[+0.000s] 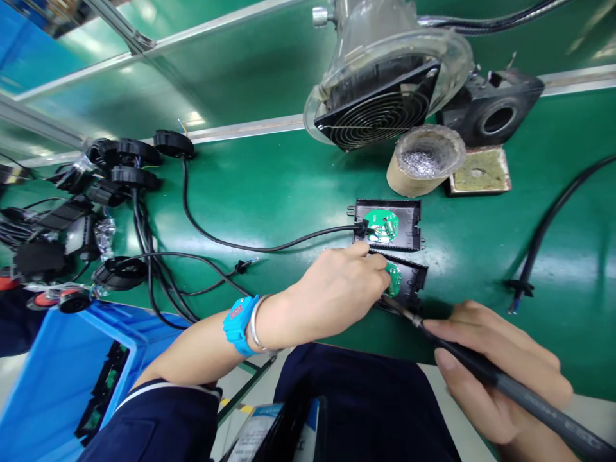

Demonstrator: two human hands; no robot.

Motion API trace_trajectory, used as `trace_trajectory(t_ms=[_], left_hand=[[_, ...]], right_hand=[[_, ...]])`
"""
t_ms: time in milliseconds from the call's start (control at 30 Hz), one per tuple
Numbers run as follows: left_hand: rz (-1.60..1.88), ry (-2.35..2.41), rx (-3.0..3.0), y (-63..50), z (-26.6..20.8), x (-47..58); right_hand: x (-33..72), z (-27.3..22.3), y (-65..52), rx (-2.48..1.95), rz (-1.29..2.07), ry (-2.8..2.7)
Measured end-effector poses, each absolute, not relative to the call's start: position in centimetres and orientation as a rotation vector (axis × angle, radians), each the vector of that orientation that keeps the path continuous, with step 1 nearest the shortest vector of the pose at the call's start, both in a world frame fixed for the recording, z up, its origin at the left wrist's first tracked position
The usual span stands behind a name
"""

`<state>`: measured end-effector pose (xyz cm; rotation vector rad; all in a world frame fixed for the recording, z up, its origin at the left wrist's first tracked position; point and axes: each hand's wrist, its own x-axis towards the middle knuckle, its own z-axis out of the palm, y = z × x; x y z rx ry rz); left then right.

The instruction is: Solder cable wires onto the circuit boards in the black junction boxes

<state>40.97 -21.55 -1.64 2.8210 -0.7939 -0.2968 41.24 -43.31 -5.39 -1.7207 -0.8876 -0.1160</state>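
My right hand (500, 366) grips a soldering iron (481, 369) like a pen. Its tip reaches the near edge of a black plastic case (412, 285) that holds a green circuit board (394, 280). Curled over the left end of that case is my left hand (332, 289), fingers pinched together; they hide what they hold and part of the board. Just behind lies a second black case (409, 224) with its own circuit board (384, 226). A black cable (269, 249) enters that case from the left.
A fume extractor fan (380, 109) stands at the back, beside a cardboard tube (416, 160) of solder bits and a sponge tray (479, 170). Cables with round black housings (137, 151) crowd the left. Another cable (539, 237) lies right. A blue bin (58, 378) stands below left.
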Motion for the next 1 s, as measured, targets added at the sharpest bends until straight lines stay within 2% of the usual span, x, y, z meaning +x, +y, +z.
trace_trajectory(t_ms=[1000], left_hand=[[-0.343,-0.842,2.768,-21.5,-1.5,41.4]], right_hand=[[41.8,-4.8,-44.1,-1.72,-0.055,-0.908]])
